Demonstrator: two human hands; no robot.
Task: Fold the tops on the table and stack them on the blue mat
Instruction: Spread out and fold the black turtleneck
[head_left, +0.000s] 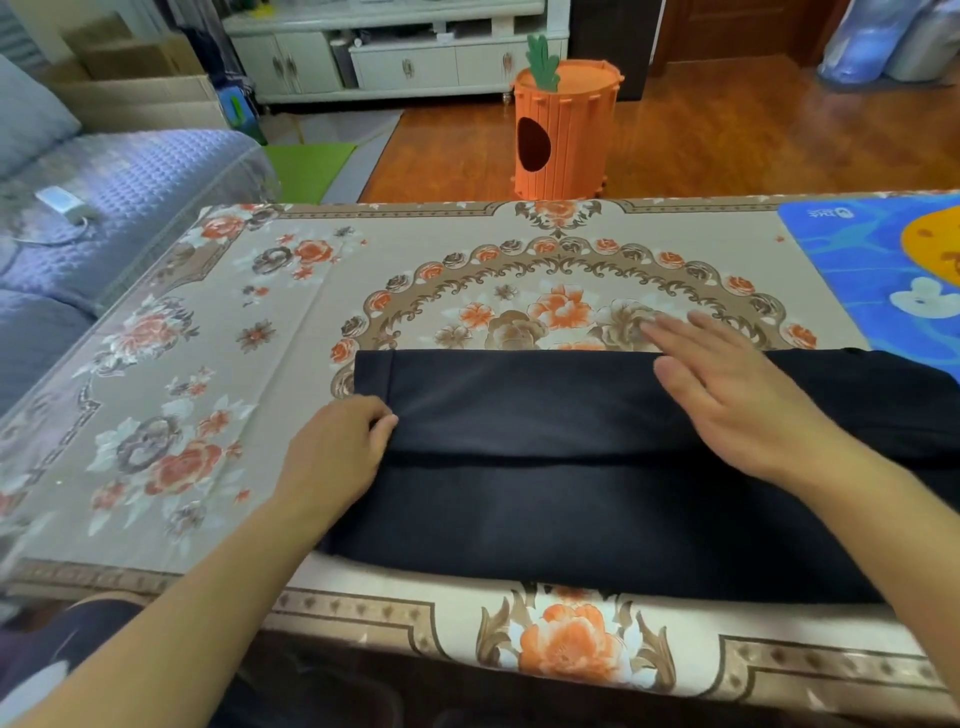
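Here, dark top (597, 478) under both hands.

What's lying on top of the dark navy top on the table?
The right hand lies flat over the dark navy folded top; the left hand grips its left edge. Whatever is beneath the fabric is covered.

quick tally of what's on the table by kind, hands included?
Dark navy fabric top, partly folded: 1
Blue cartoon-print mat, at the table's far right corner: 1
Floral-print tablecloth: 1
Hands: 2, the left hand pinching the top's left edge, the right hand flat and open above it
Total: 5
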